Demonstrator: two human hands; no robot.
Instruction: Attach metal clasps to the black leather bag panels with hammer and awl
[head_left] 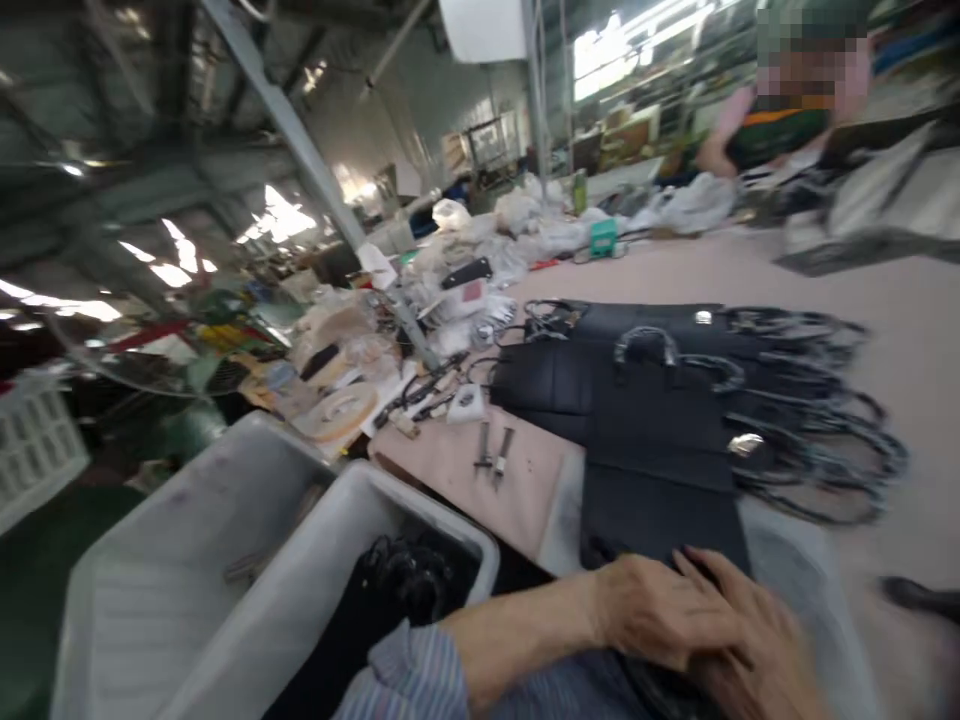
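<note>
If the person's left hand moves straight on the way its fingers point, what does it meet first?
The left hand would probably meet the right hand first. It lies against the left fingertips above a flat black leather bag panel, though depth is unclear.

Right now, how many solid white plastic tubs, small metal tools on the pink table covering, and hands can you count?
White plastic tubs: 2
Small metal tools: 2
Hands: 2
Total: 6
</note>
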